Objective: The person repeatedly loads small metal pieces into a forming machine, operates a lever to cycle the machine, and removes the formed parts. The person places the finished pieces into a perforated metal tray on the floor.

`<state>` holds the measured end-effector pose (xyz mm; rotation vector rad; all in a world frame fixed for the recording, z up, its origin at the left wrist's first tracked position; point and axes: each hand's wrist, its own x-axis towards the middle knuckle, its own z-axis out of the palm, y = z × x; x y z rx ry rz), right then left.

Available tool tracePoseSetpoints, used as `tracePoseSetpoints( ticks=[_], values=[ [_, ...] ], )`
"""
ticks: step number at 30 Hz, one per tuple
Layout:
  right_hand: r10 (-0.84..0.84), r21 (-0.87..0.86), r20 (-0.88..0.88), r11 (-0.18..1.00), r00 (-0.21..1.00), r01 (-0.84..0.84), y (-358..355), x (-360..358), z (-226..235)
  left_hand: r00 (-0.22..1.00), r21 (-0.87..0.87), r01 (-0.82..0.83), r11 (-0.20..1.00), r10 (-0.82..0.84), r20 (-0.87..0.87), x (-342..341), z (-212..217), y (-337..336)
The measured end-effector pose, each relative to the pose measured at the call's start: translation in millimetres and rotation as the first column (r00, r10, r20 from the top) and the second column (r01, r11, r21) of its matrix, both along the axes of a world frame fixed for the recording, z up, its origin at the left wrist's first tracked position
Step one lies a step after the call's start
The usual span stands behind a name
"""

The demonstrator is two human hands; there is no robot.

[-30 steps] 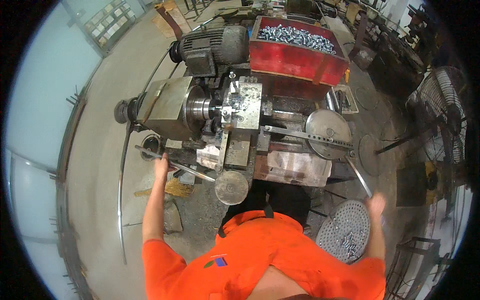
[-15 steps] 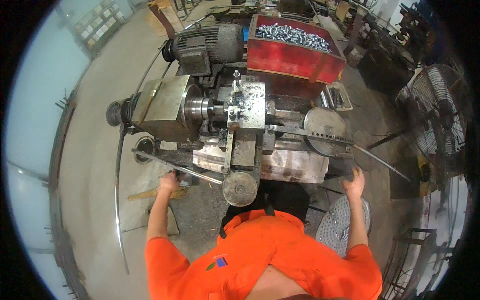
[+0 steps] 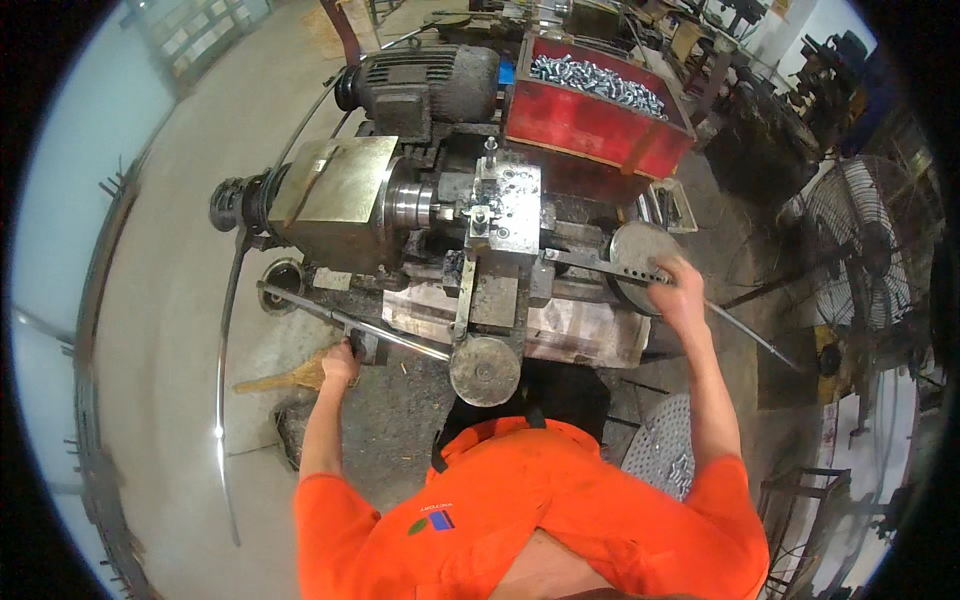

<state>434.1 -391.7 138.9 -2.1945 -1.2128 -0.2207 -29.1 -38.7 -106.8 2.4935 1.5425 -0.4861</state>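
Note:
A small lathe-like machine stands in front of me, with a metal spindle chuck [image 3: 410, 204] facing a tool block [image 3: 515, 205]. My right hand [image 3: 682, 295] is closed on the long lever [image 3: 600, 263], a flat bar with holes that ends in a rod, in front of a round handwheel [image 3: 632, 243]. Below the left rod [image 3: 370, 333], my left hand [image 3: 341, 362] is closed by a small dark part; what its fingers hold is hidden. A round disc [image 3: 485, 371] sits at the near end of the slide.
A red bin [image 3: 590, 125] full of small shiny metal pieces stands behind the machine, beside a motor [image 3: 430, 85]. A perforated round seat or tray [image 3: 660, 445] with metal pieces is at right. A floor fan [image 3: 860, 240] stands farther right; a straw broom [image 3: 285, 378] lies left.
My right hand has risen forward from below the handwheel and closed on the lever. My left hand stays low beside the left rod. The view has shifted slightly.

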Motion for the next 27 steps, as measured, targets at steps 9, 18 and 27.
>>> tracePoseSetpoints(
  ticks=[9, 18, 27],
  values=[
    [0.545, -0.114, 0.102, 0.837, 0.832, -0.534, 231, -85, 32, 0.867, 0.301, -0.275, 0.913, 0.1, 0.488, -91, 161, 13],
    [0.52, -0.4, 0.032, 0.789, 0.854, -0.466, 281, -116, 14, 0.868, 0.464, -0.493, 0.736, 0.447, 0.214, -200, 174, -7],
    [0.54, -0.386, 0.032, 0.783, 0.841, -0.488, 289, -113, 9, 0.762, 0.381, -0.648, 0.66, 0.568, 0.311, -168, 185, -17]
  ],
)
